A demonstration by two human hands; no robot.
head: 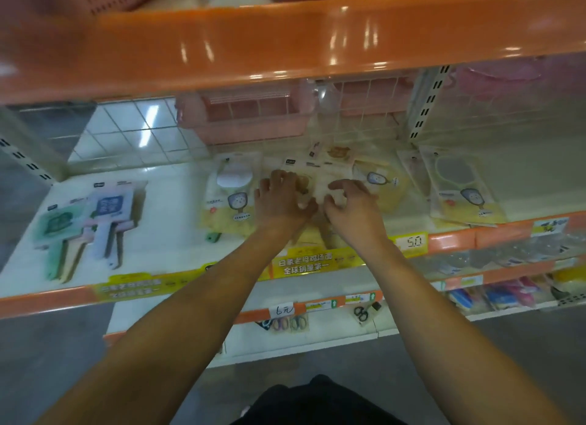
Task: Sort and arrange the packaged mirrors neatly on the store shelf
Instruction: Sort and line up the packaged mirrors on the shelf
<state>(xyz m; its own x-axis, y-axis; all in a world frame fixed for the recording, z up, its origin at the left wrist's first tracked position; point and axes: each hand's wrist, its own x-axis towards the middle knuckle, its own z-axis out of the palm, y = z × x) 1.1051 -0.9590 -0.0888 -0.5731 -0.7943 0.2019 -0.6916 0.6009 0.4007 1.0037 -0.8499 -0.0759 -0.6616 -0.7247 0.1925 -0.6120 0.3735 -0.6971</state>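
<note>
A pile of packaged mirrors (320, 177) lies in the middle of the white shelf (171, 202), and both hands rest on it. The left hand (279, 199) lies palm down with its fingers (276, 178) spread and slightly bent over the top packet; the right hand (352, 202) sits just beside it, its fingers (341, 185) curled onto the clear wrapping. Blur hides whether either hand truly grasps a packet. Just left of the left fingers lies a yellow-bottomed mirror packet (226, 196); right of the right fingers lies another with a cartoon print (383, 183), and further right a stack of packets (459, 190). Well left of the hands lie pastel hand mirrors (92, 224) in a fan. Beyond the fingers, behind a wire grid, stands a pink basket (244, 113); its contents cannot be made out.
</note>
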